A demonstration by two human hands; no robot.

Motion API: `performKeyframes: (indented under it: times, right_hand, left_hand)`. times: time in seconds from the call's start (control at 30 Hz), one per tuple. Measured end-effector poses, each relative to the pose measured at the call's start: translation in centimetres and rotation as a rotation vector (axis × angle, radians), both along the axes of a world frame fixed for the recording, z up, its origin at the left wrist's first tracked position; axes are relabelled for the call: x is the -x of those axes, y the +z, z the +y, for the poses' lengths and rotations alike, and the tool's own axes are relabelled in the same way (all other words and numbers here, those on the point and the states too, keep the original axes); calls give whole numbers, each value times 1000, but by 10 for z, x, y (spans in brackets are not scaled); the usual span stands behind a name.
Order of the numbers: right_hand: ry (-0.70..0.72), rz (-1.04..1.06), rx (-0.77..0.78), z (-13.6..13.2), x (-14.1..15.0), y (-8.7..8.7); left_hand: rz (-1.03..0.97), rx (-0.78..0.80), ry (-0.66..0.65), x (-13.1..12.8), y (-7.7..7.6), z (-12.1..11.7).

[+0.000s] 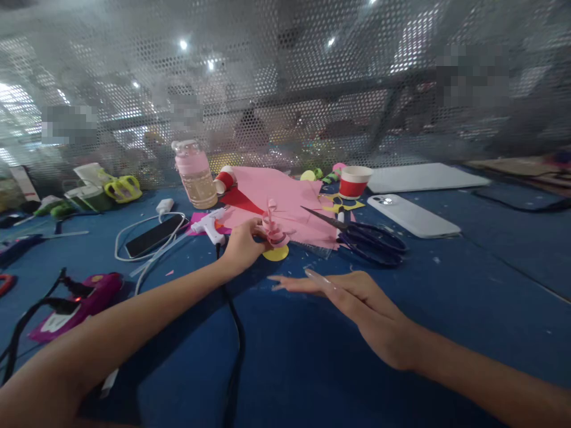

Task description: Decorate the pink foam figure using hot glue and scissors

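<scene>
My left hand [245, 245] is closed on a small curled pink paper piece [275, 232], near the middle of the view. Just below that piece lies a yellow paper disc [276, 254]. My right hand [363, 306] hovers over the blue table with its fingers stretched out, holding nothing. Pink paper sheets [276, 184] spread out behind my left hand, with a red paper strip [243, 200] on them. A white glue gun [211, 227] rests beside the left hand, its black cord running toward me. Dark-handled scissors [375, 242] lie open beyond my right hand.
A pink-topped bottle [196, 178] and a tipped paper cup [225, 178] stand at the back left; a red and white cup [354, 182] is back right. A white phone [413, 216], a black phone [154, 236] and a magenta power strip [80, 303] lie around. A perforated screen [276, 77] closes the back.
</scene>
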State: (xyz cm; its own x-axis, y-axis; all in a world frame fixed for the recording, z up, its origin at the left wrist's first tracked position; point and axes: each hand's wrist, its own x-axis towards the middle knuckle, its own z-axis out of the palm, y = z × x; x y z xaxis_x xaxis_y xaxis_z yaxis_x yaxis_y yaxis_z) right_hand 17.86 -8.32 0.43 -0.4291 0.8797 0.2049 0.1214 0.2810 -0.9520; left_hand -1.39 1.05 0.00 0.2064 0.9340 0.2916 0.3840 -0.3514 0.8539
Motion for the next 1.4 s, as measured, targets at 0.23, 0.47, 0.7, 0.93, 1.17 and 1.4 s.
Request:
performKeyframes:
  times: [0.23, 0.47, 0.7, 0.93, 1.17, 1.4]
  right_hand:
    - [-460, 297, 65, 21, -11, -3]
    - [-106, 241, 191, 16, -7, 3]
    - [-284, 281, 159, 28, -11, -5]
    - [-274, 344, 150, 37, -16, -8]
    - [-344, 463, 237, 45, -18, -8]
    - [-339, 450, 273, 44, -16, -7]
  left_hand:
    - [-10, 9, -31, -1, 1, 0]
    - [33, 0, -22, -4, 5, -2]
    - [76, 7, 6, -4, 7, -5]
    - [-149, 57, -50, -5, 3, -1]
    - [-450, 287, 81, -7, 6, -1]
    - [-493, 263, 24, -3, 3, -1]
